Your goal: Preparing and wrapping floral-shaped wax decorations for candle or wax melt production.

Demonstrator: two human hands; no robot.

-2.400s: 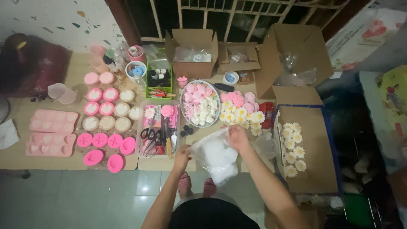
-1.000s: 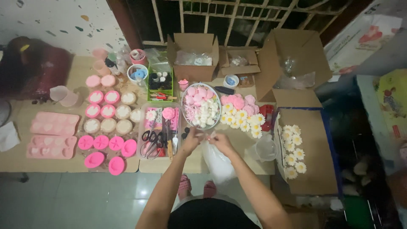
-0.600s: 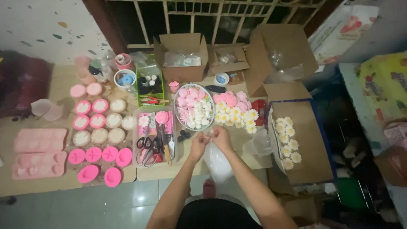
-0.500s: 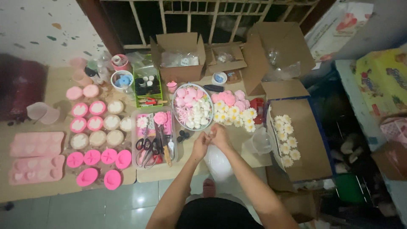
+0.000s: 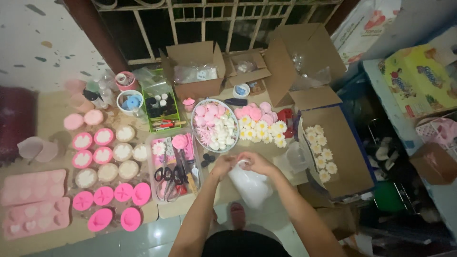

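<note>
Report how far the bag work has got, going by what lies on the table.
Done: daisy-shaped pieces lie laid out on the cardboard box lid, and more sit beside the bowl. In hand: the left hand and right hand pinch the neck of a white-filled plastic bag. Left: the neck looks gathered, with no tie visible.

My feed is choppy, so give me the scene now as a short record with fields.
left hand: gripping the neck of the clear plastic bag of white filling
right hand: gripping the same neck
bag position: hanging off the low table's front edge
nearest: oval dish of pink and white pieces, clear tray with black-handled scissors
</note>
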